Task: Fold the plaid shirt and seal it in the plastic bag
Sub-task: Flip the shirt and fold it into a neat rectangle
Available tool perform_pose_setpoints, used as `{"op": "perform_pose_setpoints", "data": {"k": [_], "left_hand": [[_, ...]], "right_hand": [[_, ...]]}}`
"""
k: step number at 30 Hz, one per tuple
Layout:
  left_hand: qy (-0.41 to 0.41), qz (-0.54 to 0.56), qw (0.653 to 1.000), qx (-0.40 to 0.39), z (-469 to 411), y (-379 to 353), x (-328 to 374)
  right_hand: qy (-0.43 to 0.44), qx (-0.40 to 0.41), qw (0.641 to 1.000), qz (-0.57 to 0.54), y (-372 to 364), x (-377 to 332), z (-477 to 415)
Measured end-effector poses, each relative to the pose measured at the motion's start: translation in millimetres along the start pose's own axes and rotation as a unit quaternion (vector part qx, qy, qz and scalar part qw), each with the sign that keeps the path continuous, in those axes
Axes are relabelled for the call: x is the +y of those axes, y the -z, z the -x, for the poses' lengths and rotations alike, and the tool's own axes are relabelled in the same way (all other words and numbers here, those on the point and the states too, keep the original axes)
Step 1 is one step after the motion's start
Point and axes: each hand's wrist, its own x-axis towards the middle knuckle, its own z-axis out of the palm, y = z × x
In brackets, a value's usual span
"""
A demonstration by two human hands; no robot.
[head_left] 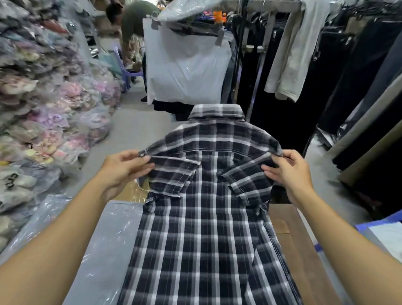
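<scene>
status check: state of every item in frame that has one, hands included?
plaid shirt: back side up, lying lengthwise, both short sleeves folded inward, not bagged.
left hand: pinching the shirt's left shoulder edge.
right hand: pinching the right shoulder edge.
clear plastic bag: flat beside and partly under the shirt, holding nothing.
white bag on the rack: hanging from clips.
beige garment: draped over the rack bar.
</scene>
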Motion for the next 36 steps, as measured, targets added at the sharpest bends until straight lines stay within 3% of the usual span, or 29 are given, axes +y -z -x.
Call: {"op": "perform_pose_setpoints", "data": {"k": [5,9,12,14,17,21,23,25,27,30,32,36], "left_hand": [[0.138,-0.023,0.983,-0.118,38.5,47.6,-66.2],[0.254,-0.061,0.957,-0.127,75.2,78.2,-126.6],[0.319,-0.01,0.942,-0.108,95.2,93.3,-158.4],[0.318,0.016,0.941,-0.112,102.5,95.5,-165.6],[0.302,0.036,0.947,-0.1,107.0,82.6,-157.2],[0.287,-0.14,0.947,-0.044,99.3,57.8,-151.9],[0.28,-0.185,0.941,-0.035,93.6,48.5,-152.6],[0.283,-0.199,0.937,-0.051,91.2,41.2,-148.9],[0.3,-0.164,0.937,-0.076,89.9,38.0,-142.9],[0.319,-0.064,0.942,-0.088,91.1,44.2,-137.2],[0.325,-0.057,0.94,-0.083,95.9,53.6,-139.1],[0.324,-0.189,0.921,-0.102,106.6,64.3,-156.6]], "right_hand": [[-0.093,-0.037,0.99,-0.097,26.3,59.3,44.8],[-0.192,-0.061,0.961,-0.189,52.2,104.1,88.2],[-0.212,-0.031,0.972,-0.094,69.9,128.8,111.1],[-0.213,-0.008,0.976,-0.039,75.8,135.6,121.9],[-0.222,0.02,0.974,-0.041,78.4,136.0,130.0],[-0.174,0.031,0.975,0.132,76.7,141.5,127.2],[-0.209,0.013,0.965,0.16,70.1,141.5,125.5],[-0.286,-0.044,0.95,0.115,64.0,132.8,125.4],[-0.339,-0.105,0.933,0.062,62.7,121.8,122.7],[-0.346,-0.12,0.93,0.015,72.0,122.2,118.4],[-0.345,-0.128,0.929,0.044,80.5,133.7,119.6],[-0.338,-0.161,0.911,0.171,84.9,159.5,129.7]]}}
